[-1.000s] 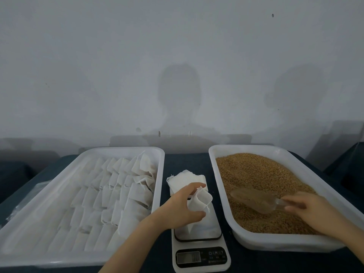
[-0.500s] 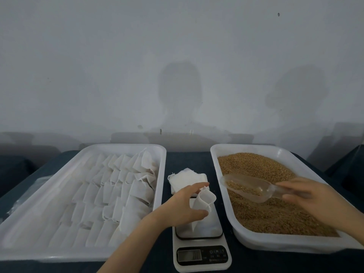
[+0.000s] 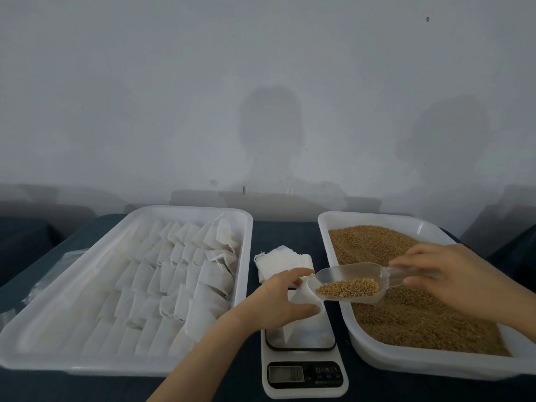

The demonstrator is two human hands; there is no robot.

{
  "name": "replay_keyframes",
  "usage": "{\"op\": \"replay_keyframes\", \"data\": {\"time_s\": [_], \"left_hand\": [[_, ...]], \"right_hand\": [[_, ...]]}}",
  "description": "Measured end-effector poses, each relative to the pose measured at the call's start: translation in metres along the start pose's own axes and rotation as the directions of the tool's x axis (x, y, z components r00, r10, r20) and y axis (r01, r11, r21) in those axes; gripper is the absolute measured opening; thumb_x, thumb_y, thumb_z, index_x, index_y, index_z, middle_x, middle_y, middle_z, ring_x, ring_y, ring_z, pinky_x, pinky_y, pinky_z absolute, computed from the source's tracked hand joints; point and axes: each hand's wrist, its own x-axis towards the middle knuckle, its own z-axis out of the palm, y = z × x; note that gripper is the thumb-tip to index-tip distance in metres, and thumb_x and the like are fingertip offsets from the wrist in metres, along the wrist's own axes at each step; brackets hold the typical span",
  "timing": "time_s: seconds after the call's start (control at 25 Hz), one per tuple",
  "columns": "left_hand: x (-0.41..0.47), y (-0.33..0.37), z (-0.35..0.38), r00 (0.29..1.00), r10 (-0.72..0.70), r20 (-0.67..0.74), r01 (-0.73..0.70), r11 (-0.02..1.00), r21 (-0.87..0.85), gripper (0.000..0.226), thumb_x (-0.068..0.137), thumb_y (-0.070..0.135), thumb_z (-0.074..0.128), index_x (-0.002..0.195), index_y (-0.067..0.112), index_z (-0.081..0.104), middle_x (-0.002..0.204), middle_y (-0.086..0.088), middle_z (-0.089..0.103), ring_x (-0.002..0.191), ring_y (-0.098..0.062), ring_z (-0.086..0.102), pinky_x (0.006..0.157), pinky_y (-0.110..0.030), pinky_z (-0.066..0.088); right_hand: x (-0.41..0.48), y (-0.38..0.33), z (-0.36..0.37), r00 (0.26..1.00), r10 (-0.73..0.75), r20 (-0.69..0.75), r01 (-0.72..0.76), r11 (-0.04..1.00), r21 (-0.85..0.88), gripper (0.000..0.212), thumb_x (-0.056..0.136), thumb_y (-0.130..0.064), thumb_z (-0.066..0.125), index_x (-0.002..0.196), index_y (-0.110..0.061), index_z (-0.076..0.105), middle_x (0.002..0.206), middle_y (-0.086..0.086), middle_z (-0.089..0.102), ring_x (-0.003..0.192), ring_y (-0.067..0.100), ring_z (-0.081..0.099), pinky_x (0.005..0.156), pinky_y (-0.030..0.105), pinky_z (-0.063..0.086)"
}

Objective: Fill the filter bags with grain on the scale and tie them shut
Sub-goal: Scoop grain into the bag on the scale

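My left hand [image 3: 278, 303] holds a white filter bag [image 3: 304, 297] with its mouth open, standing on the white digital scale [image 3: 301, 369]. My right hand [image 3: 446, 282] grips the handle of a clear plastic scoop [image 3: 351, 282] with brown grain heaped in its bowl. The scoop's tip touches the bag's mouth. A white tray [image 3: 385, 356] on the right holds a bed of brown grain [image 3: 412, 311].
A white tray [image 3: 150, 361] on the left holds several rows of tied white bags. A stack of flat filter bags [image 3: 284, 261] lies behind the scale. All stand on a dark table against a grey wall.
My right hand lifted the scoop out of the grain, filled, and carried it left to the bag's mouth. My left hand kept holding the bag on the scale.
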Motion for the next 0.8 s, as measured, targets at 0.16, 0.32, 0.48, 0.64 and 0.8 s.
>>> {"op": "replay_keyframes", "data": {"time_s": [0.16,0.32,0.48,0.64,0.8], "left_hand": [[0.001,-0.001,0.000,1.000,0.001,-0.004,-0.001,1.000,0.015,0.059,0.078,0.050,0.072,0.130,0.039,0.047,0.124,0.018,0.052,0.116,-0.001,0.049,0.096,-0.019,0.041],[0.001,0.000,0.000,1.000,0.001,-0.002,-0.001,1.000,0.029,0.059,0.077,0.051,0.073,0.129,0.036,0.050,0.123,0.017,0.055,0.116,-0.002,0.050,0.103,-0.028,0.043],[0.001,0.000,0.000,1.000,0.008,-0.006,-0.008,1.000,0.014,0.059,0.074,0.053,0.073,0.126,0.037,0.052,0.122,0.018,0.055,0.116,-0.002,0.051,0.102,-0.029,0.045],[0.002,-0.001,0.001,1.000,0.022,-0.013,-0.021,1.000,0.013,0.059,0.073,0.055,0.073,0.125,0.037,0.052,0.121,0.020,0.055,0.114,0.000,0.051,0.100,-0.026,0.044],[0.001,0.000,0.001,0.998,0.040,-0.047,-0.040,0.999,0.001,0.053,0.072,0.053,0.075,0.119,0.039,0.055,0.115,0.025,0.055,0.109,0.006,0.051,0.088,-0.011,0.041]], "right_hand": [[0.004,-0.005,-0.003,0.999,-0.016,0.045,0.018,0.999,-0.038,0.031,0.083,-0.031,0.067,0.110,-0.045,0.063,0.096,-0.027,0.059,0.082,0.003,0.061,0.076,0.030,0.052],[0.009,-0.010,-0.005,0.996,-0.028,0.080,0.035,0.995,-0.098,0.030,0.084,-0.036,0.063,0.113,-0.047,0.060,0.097,-0.028,0.057,0.085,-0.001,0.058,0.079,0.025,0.050],[0.016,-0.015,-0.009,0.994,-0.047,0.098,0.063,0.984,-0.165,0.028,0.084,-0.040,0.062,0.111,-0.048,0.060,0.097,-0.029,0.056,0.088,-0.005,0.054,0.083,0.022,0.046],[0.020,-0.023,-0.015,0.991,-0.075,0.113,0.100,0.969,-0.227,0.025,0.087,-0.043,0.059,0.110,-0.051,0.060,0.099,-0.029,0.055,0.089,-0.006,0.051,0.083,0.020,0.040],[0.024,-0.034,-0.024,0.991,-0.080,0.108,0.111,0.938,-0.329,0.025,0.089,-0.046,0.054,0.113,-0.053,0.057,0.102,-0.029,0.053,0.090,-0.003,0.045,0.081,0.019,0.027]]}}
